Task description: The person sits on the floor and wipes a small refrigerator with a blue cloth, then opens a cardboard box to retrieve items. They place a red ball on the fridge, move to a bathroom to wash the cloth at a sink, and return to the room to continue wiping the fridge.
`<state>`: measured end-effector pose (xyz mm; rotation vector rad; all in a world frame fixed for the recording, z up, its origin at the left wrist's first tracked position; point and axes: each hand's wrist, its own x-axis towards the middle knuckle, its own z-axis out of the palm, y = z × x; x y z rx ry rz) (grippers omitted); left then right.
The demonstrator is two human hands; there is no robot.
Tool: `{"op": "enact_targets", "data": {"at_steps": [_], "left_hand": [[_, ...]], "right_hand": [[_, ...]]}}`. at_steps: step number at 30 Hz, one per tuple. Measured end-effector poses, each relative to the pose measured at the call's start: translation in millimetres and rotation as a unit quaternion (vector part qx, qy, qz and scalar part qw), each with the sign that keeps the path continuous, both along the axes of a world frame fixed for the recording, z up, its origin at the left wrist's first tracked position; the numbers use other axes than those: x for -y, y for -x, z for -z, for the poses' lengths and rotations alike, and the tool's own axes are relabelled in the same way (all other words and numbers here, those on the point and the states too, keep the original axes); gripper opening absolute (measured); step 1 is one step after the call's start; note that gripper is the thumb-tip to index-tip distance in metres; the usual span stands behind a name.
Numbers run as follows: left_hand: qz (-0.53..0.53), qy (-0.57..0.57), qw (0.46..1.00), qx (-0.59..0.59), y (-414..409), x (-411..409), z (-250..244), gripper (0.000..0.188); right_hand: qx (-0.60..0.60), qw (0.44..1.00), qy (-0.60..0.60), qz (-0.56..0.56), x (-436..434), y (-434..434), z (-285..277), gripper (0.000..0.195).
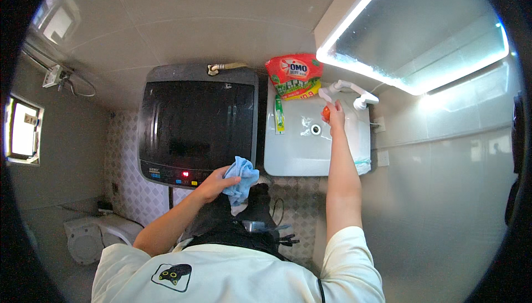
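Note:
A crumpled light-blue cloth (240, 180) is gripped in my left hand (216, 184), near the front right corner of the washing machine. Over the white washbasin (291, 157), my right hand (337, 116) holds a small rounded orange-red object (326, 113); my fingers partly hide it, so its kind is unclear. That hand is just below the spout of the white swivel faucet (343, 86). The basin's drain hole (316, 129) lies to its left, with some water glinting around it.
The top-loading washing machine (195, 120) has a dark lid and a lit red display. A red OMO detergent bag (295, 74) and a green-yellow packet (279, 116) rest on the basin's left rim. A lit mirror (415, 32) juts out above right. A toilet (89, 236) stands lower left.

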<state>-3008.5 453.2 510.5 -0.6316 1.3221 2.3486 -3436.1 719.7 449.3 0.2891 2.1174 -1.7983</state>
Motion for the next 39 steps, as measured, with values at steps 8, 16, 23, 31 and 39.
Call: {"op": "enact_targets", "data": {"at_steps": [8,16,23,31,39], "left_hand": [[-0.101,-0.018,0.993,0.066,22.0,2.5,12.1,0.062],[-0.080,-0.039,0.994,0.059,54.9,-8.8,10.4,0.056],[-0.056,-0.034,0.996,0.058,69.4,-17.0,11.3,0.055],[-0.041,-0.036,0.995,0.089,60.1,-16.4,18.3,0.060],[-0.034,-0.029,0.996,0.082,62.2,-14.5,22.7,0.059]], "right_hand": [[0.048,0.976,0.189,0.094,-40.5,-2.4,31.9,0.031],[0.082,0.867,0.445,0.210,-61.0,-2.7,51.4,0.032],[0.105,0.877,0.447,0.141,-72.6,9.8,60.2,0.029],[0.057,0.896,0.385,0.213,-47.3,3.3,50.8,0.036],[0.108,0.904,0.357,0.209,-54.6,8.2,55.1,0.036]]}}
